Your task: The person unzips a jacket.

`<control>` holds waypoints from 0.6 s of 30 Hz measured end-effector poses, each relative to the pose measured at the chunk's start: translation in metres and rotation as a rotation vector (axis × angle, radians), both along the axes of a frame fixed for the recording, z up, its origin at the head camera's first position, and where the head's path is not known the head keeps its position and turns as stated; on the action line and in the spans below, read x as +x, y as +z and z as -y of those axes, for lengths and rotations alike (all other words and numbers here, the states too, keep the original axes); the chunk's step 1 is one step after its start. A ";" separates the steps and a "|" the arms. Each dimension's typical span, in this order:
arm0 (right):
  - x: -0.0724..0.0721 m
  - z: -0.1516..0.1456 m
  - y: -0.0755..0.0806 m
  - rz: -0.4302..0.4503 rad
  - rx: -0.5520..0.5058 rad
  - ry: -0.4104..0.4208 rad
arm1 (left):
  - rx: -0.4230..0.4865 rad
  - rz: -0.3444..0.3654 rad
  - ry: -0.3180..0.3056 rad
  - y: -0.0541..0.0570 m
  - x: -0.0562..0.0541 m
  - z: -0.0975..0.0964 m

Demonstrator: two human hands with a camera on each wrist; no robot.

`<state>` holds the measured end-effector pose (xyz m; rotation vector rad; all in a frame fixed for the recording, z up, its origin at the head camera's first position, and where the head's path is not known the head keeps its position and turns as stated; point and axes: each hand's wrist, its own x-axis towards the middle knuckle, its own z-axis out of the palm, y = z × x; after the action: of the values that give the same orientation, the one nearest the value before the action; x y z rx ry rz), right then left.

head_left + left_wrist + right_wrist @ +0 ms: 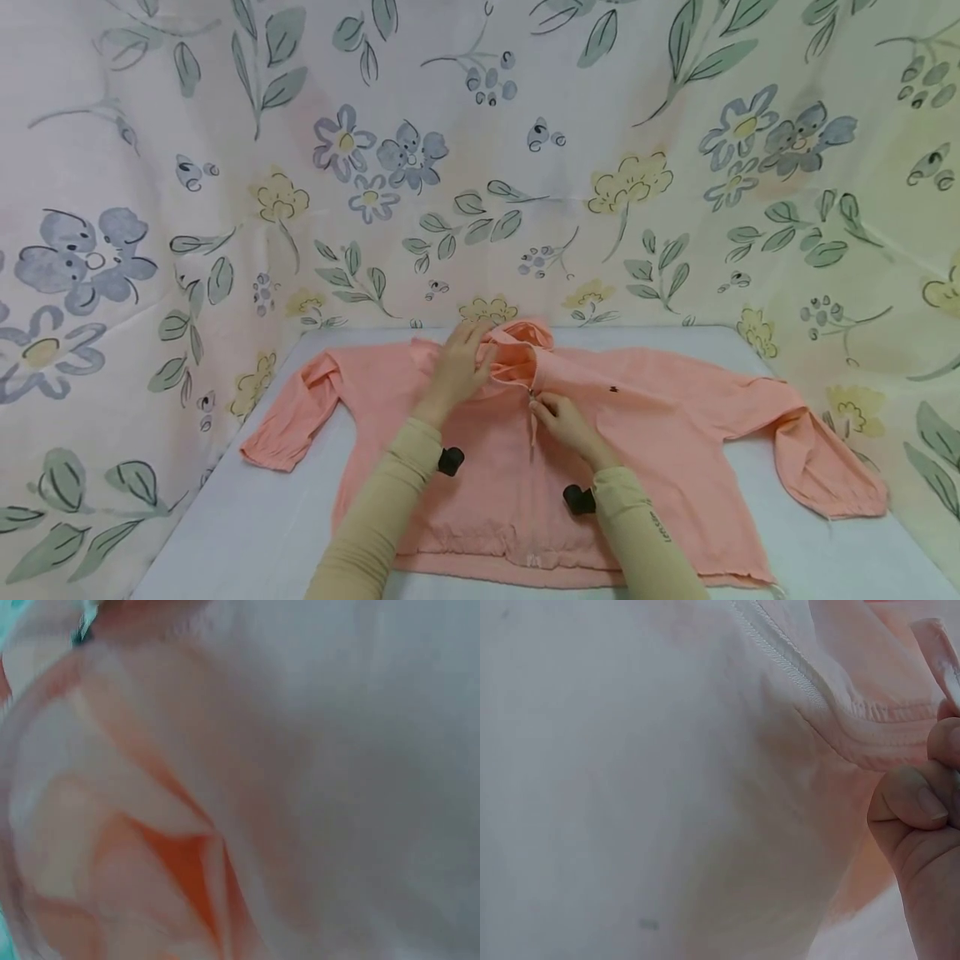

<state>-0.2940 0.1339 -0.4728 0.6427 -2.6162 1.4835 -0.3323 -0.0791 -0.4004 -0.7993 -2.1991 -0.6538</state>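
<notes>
A pink zip-up jacket (660, 450) lies spread front side up, its zipper (532, 492) running down the middle. At the top of that zipper, just below the collar, my right hand (564, 423) pinches the zipper pull. The right wrist view has the curled fingers (911, 799) at its right edge, beside a pale strip (936, 652). My left hand (457, 367) is over the left side of the neck opening, fingers extended and thumb apart. Blurred pink fabric (135, 877) with an orange-toned fold fills much of the left wrist view.
Under the jacket is a white table (247, 533). One sleeve (288, 417) bends out to the left, the other sleeve (825, 462) to the right. A floral curtain (480, 167) hangs behind and at both sides. Small black devices (451, 461) sit at the wrists.
</notes>
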 end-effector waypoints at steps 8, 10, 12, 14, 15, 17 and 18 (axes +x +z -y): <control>0.002 -0.001 0.008 -0.016 -0.009 0.028 | -0.293 0.044 -0.111 -0.008 0.019 -0.023; 0.002 -0.002 0.008 -0.028 -0.011 0.036 | -0.333 0.030 -0.117 -0.013 0.019 -0.026; 0.001 -0.003 0.008 -0.030 -0.016 0.039 | -0.355 0.009 -0.114 -0.018 0.018 -0.027; -0.002 -0.005 0.004 -0.025 -0.013 0.037 | -0.349 0.009 -0.116 -0.021 0.016 -0.029; -0.002 -0.005 0.005 -0.021 -0.018 0.041 | -0.344 0.019 -0.113 -0.023 0.015 -0.029; -0.003 -0.006 0.005 -0.013 -0.023 0.042 | -0.328 0.052 -0.105 -0.025 0.014 -0.030; -0.003 -0.007 0.005 -0.015 -0.028 0.047 | -0.319 0.070 -0.099 -0.025 0.014 -0.031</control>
<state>-0.2966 0.1406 -0.4678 0.7148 -2.5815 1.5187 -0.3183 -0.0483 -0.4253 -1.0667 -2.3735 -0.3855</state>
